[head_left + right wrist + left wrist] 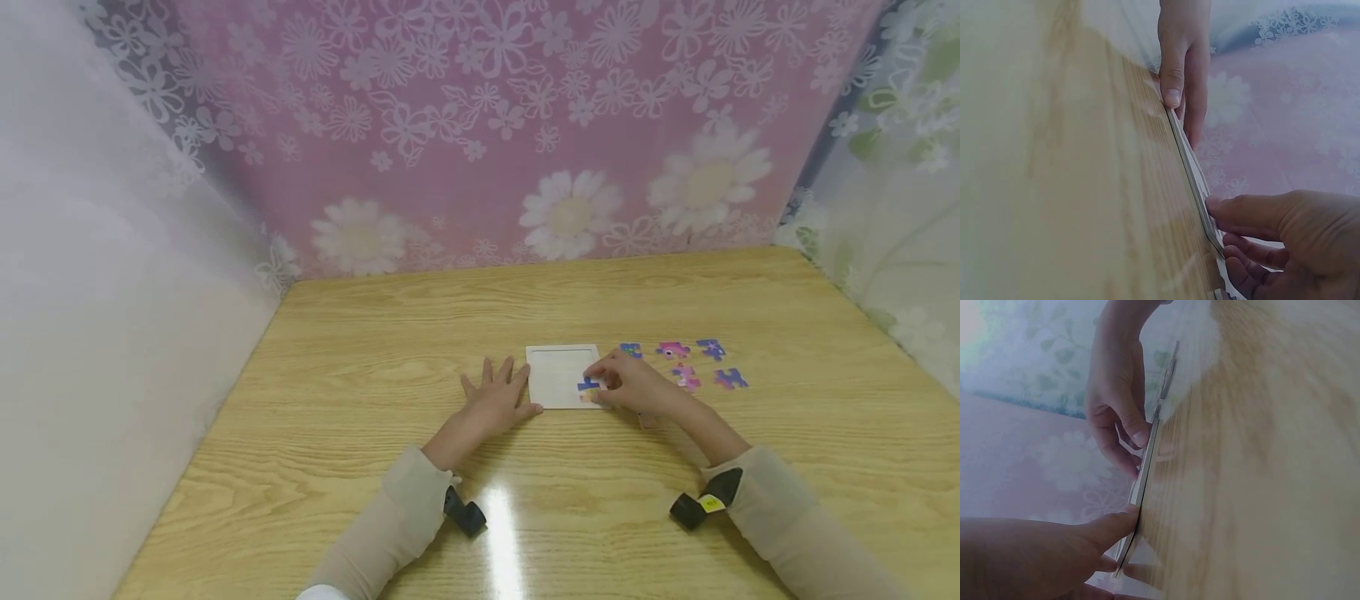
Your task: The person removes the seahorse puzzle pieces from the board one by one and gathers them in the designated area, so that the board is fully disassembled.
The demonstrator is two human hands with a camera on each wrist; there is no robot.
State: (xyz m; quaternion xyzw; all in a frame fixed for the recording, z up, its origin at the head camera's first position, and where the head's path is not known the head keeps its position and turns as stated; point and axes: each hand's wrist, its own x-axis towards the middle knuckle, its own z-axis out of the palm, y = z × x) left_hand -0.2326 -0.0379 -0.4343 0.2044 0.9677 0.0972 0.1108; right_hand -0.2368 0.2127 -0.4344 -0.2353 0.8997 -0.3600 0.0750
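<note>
A white puzzle tray with a raised rim lies flat on the table. In its lower right corner is a blue and yellow puzzle piece, which my right hand pinches between thumb and fingers. My left hand rests spread on the table at the tray's left side, its thumb and a fingertip touching the edge. From the left wrist view, the tray appears nearly edge-on, and the right hand reaches over its far end. The piece is hidden in both wrist views.
To the right of the tray lie several loose puzzle pieces, including a pink one with an eye, a purple one and a blue one. Another piece lies partly beneath the right wrist. A flowered curtain borders the wooden table.
</note>
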